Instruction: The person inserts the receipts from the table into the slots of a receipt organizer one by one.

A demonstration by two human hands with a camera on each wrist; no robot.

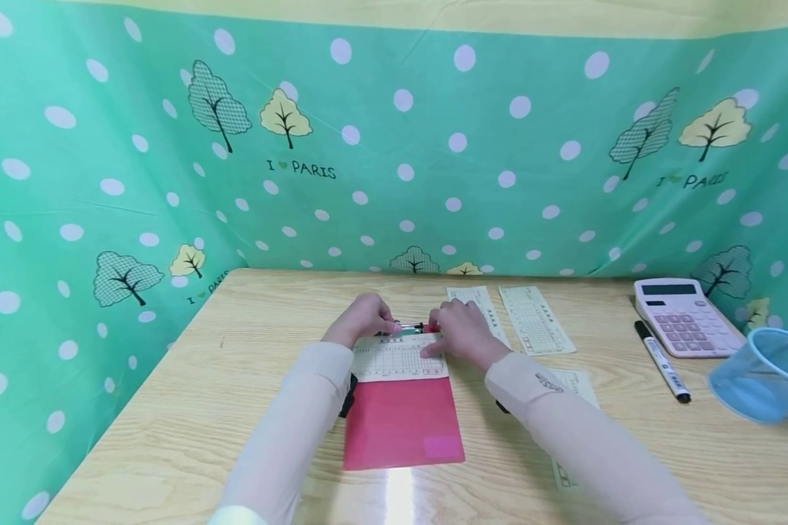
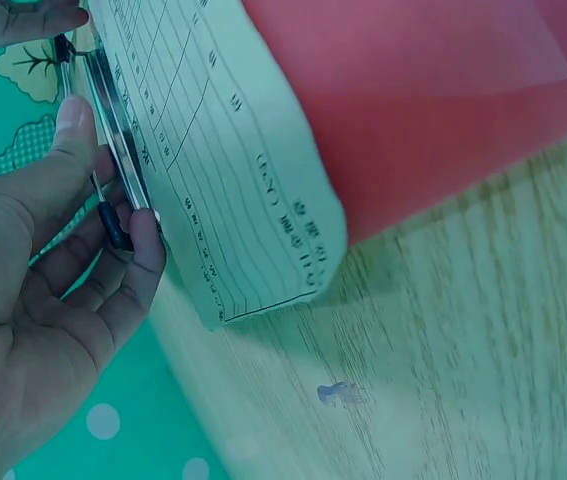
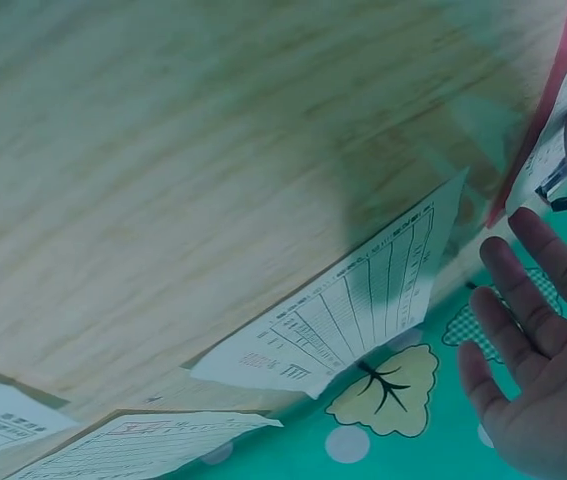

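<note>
"What does the left grip (image 1: 362, 321) have?"

"Its thumb and fingers pinch the left end of the metal clip (image 2: 120, 135), whose bar runs rightward."

"And the form (image 1: 394, 361)?"

"On the red folder (image 1: 400, 426), just nearside of both grips, long edge along the bar. The right grip (image 1: 465, 332) is nearer: fingers loosely spread, thumb resting on its right end, 0 things clasped."

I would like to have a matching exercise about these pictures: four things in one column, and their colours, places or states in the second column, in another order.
Things
1. Clipboard
2. Marker
3. Container
4. Left hand

Descriptions
A. Blue, at the right edge of the head view
B. Holding the metal clip
C. Red, with a printed sheet on it
D. White with black ends, beside the calculator

Right pairs: 1-C, 2-D, 3-A, 4-B
</note>
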